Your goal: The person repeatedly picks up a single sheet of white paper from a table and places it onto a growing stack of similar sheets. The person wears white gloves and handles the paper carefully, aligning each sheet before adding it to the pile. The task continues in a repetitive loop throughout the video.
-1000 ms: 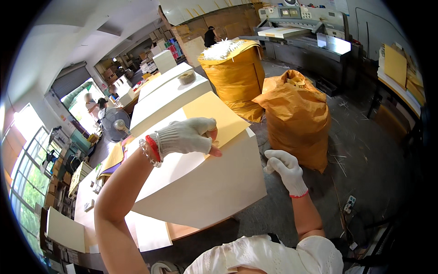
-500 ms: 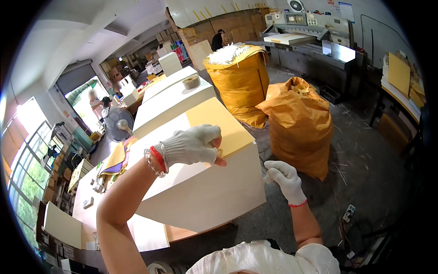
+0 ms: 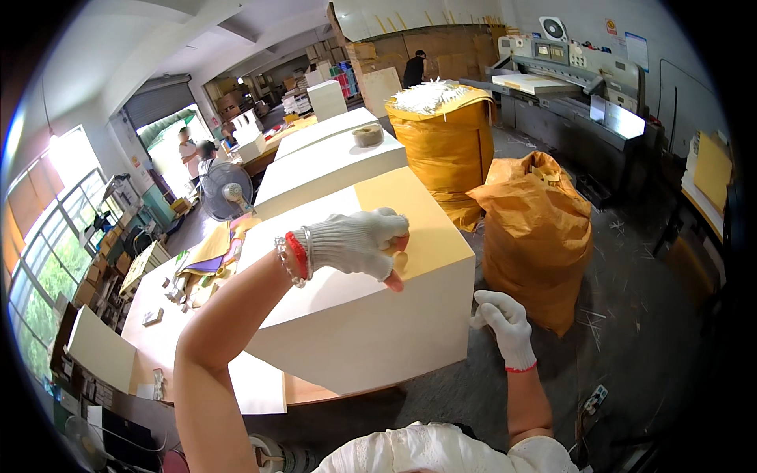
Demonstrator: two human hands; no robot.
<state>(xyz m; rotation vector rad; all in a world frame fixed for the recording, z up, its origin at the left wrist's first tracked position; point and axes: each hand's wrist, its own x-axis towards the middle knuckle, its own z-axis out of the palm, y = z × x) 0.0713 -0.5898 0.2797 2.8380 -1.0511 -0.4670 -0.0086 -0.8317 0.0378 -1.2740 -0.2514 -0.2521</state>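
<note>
Since a second ago the view has shifted: white paper stack (image 3: 378, 335), yellow sheet (image 3: 426, 217), left hand (image 3: 355, 244) and right hand (image 3: 506, 327) all sit further right in frame. Left hand stays at the sheet's near edge, right hand stays off the stack's right side.

White paper stack: centre to 6 o'clock, on the table (image 3: 150, 347). Tall block, smooth pale front face, crisp top edge, lower front edge looks bowed. Top is white on the left part; yellow sheet covers the right part, lying flat, plain, warm yellow, at 2 o'clock from the left hand.

Left hand: white knit glove, bare fingertips showing, red band (image 3: 297, 254) at the wrist. Fingers curled, thumb apart from them, pointing down by the stack's top front edge. Can't tell if it pinches paper.

Right hand, 4 o'clock: white glove, red cuff trim, fingers bent in together, near the stack's right front corner. Can't tell if anything is in it.

Around: rear white stack (image 3: 315, 177) at 11, tape roll (image 3: 367, 135) on top of it at 12. Orange sack (image 3: 536, 244) at 3, yellow sack (image 3: 441, 146) heaped with white strips at 1. Fan (image 3: 226, 189) between 9 and 10.
</note>
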